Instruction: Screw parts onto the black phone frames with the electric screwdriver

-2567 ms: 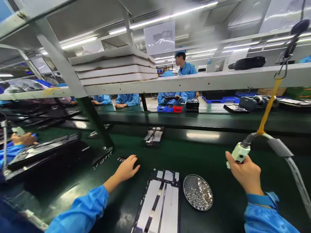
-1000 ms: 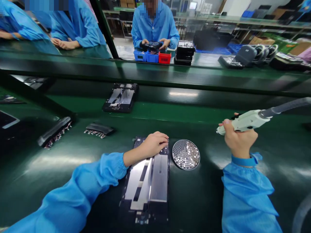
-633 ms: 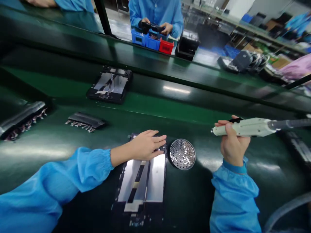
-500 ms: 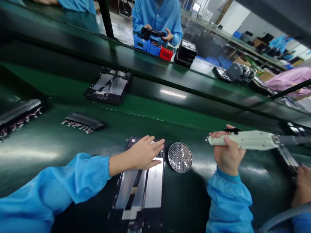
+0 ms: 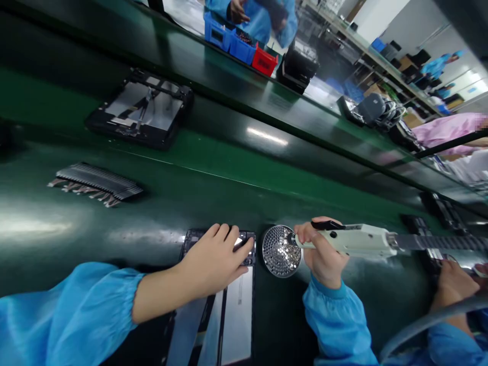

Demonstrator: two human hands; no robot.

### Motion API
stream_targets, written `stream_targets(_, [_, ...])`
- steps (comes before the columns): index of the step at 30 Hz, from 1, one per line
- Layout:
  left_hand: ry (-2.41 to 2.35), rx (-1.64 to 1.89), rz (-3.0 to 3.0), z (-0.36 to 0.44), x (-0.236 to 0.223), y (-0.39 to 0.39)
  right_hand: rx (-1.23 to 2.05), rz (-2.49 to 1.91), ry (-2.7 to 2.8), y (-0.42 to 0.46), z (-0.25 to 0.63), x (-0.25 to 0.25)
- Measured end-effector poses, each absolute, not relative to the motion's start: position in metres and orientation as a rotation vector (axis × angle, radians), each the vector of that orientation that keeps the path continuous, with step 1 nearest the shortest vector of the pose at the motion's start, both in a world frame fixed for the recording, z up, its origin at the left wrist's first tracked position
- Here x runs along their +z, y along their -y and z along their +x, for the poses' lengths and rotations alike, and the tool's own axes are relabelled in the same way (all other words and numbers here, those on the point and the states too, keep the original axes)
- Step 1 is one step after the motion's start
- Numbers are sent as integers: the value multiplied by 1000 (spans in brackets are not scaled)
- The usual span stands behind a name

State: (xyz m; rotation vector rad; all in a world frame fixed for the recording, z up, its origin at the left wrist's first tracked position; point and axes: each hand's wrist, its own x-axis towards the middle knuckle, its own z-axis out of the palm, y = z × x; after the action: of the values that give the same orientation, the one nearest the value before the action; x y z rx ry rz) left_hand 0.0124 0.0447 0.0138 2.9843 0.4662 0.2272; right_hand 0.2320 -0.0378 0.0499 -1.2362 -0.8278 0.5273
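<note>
My left hand (image 5: 215, 259) rests over the top end of an opened tablet (image 5: 238, 310), fingers apart and slightly bent on its dark frame. Silver panels and a dark ribbon cable show below the hand; the part under the palm is hidden. My right hand (image 5: 326, 254) is wrapped around a pale electric screwdriver (image 5: 360, 241), held nearly level with its tip pointing left. That tip is over the right side of a round screw dish (image 5: 281, 251) with a dotted plate and shiny screws. Whether a screw is on the tip, I cannot tell.
Another opened tablet (image 5: 147, 112) lies farther back. A row of dark parts with wires (image 5: 97, 180) sits at left. At right, a co-worker's hand (image 5: 455, 279) is by other devices, near a grey hose (image 5: 427, 325). Blue bins (image 5: 242, 48) and a red bin (image 5: 265, 60) stand beyond.
My right hand has brought the screwdriver left, its tip now at the screw dish. My left hand's fingers have bent down onto the tablet's top end. The view has shifted.
</note>
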Motion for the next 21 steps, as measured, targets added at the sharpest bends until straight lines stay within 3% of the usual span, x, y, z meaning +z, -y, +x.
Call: stream_targets(21, [-386, 455, 2939, 11, 2, -27, 508, -1300, 806, 33, 229, 42])
